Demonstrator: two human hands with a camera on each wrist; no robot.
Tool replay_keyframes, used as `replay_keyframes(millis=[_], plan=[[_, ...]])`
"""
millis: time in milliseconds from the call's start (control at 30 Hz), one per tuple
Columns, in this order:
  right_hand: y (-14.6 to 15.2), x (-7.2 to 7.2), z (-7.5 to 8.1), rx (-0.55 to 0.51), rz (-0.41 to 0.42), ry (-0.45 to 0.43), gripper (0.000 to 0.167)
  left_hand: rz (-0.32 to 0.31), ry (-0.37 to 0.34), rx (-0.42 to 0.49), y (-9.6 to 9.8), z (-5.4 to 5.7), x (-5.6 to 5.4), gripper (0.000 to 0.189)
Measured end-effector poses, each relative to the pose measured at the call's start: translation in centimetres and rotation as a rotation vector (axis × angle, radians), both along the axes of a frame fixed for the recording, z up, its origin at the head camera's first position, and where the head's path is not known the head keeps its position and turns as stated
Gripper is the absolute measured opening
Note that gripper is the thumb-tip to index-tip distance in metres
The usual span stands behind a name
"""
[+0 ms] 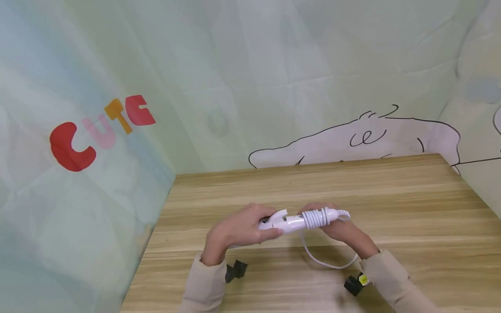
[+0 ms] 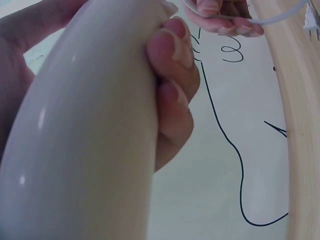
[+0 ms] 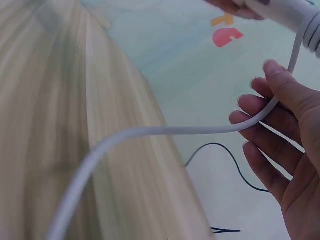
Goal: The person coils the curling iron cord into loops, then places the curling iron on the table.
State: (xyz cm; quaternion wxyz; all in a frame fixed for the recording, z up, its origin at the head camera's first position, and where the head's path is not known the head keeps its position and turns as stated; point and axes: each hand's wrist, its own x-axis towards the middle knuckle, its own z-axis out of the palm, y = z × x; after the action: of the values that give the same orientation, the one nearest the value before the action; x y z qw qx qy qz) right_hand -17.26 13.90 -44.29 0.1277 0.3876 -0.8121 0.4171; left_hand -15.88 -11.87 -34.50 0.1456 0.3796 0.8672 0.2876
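White glossy plastic wand-shaped appliance (image 1: 292, 224), prob. a curling iron, is up in my hands, held crosswise above a light-brown wood-grain tabletop (image 1: 274, 187). Progress, as I judge it: winding is partly done. Several snug turns of white round cord (image 1: 316, 218) sit round the handle, nr the end where it comes out. Left to do, I'd say: the loose length, which sags below the handle in a loop, & the white two-pin plug (image 2: 312, 22), not tucked in; can't tell if it rests on the wood.

My left hand (image 1: 242, 224) has its fingers curled round the body, thumb along the nr side. My right hand (image 1: 340, 231) is behind the handle, fingers loosely bent & a bit spread, w/ the loose cord caught lightly betw. thumb & fingers.

Beige cloth sleeves (image 1: 205, 278) come to both wrists, w/ small black blocky pieces (image 1: 236, 270) beside them, the R one bearing a yellow label (image 1: 363, 279).

Tabletop's far edge meets a pale green-blue fabric backdrop (image 1: 235, 65), creased in places. On its L side, red, pink & orange letters (image 1: 119, 116) spell CUTE; along the back, a black-outlined pale cartoon figure (image 1: 332, 145), cut off by the table edge.
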Motion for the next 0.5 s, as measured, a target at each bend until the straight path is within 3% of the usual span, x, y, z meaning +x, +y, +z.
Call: replay_keyframes(millis=[133, 233, 500], plan=[[0.1, -0.8, 1.2, -0.120, 0.157, -0.099, 0.018, -0.038, 0.029, -0.020, 0.2, 0.4, 0.6, 0.017], [0.5, -1.6, 2.1, -0.080, 0.181, -0.120, 0.015, -0.056, 0.040, -0.034, 0.3, 0.6, 0.9, 0.017], [1.7, -2.6, 4.4, 0.098, -0.018, -0.121, 0.011, -0.040, 0.065, -0.117, 0.7, 1.0, 1.4, 0.022]])
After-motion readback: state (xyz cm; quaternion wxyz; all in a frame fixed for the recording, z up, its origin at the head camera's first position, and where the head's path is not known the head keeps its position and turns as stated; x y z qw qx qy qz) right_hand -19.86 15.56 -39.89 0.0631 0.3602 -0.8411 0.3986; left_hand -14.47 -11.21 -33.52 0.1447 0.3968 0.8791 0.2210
